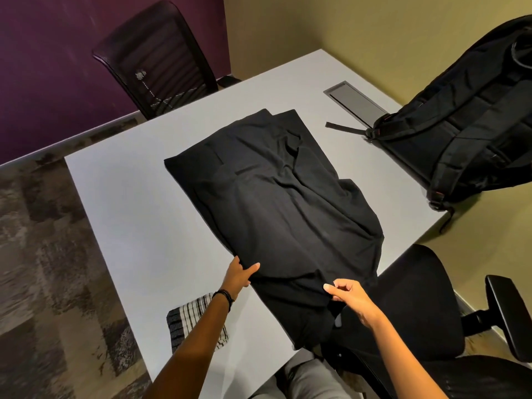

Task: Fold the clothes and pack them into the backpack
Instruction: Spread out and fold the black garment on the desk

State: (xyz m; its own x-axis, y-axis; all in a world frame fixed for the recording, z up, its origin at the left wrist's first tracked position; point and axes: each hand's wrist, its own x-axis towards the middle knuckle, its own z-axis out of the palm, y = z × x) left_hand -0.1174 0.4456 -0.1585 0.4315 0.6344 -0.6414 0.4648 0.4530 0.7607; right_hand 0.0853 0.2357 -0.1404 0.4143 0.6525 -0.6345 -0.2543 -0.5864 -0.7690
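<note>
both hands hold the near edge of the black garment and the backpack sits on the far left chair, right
No: the head view shows the backpack on the table, far right, not on that chair. The left hand and right hand do hold the black garment by its near edge.

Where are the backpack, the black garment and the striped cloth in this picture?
backpack [466, 116], head view, on its padded back panel.
black garment [273, 197], head view, on its flat middle part.
striped cloth [185, 319], head view, on the part left of the forearm.

Black wristband [224, 295], grey trousers [309, 380]
</note>
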